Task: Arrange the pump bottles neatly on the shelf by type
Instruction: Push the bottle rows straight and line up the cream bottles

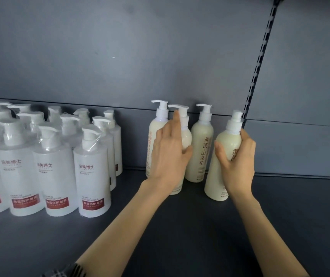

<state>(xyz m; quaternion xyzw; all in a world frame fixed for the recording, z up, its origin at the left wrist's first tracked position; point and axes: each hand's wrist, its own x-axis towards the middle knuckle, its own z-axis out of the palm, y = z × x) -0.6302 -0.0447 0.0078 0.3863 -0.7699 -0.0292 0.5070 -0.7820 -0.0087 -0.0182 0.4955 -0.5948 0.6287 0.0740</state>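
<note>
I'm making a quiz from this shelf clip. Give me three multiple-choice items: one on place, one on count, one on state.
1. Where do the white bottles stand, seen from the cream bottles? A left B right C behind
2. How many cream bottles show? A two B four C six
3. What is the right hand doing? A hanging free B gripping a cream bottle C pressing a pump

Answers: 1 A, the wrapped white group fills the shelf's left side. 2 B, four pump tops show. 3 B, its fingers wrap the rightmost bottle; the left hand holds another.
</note>
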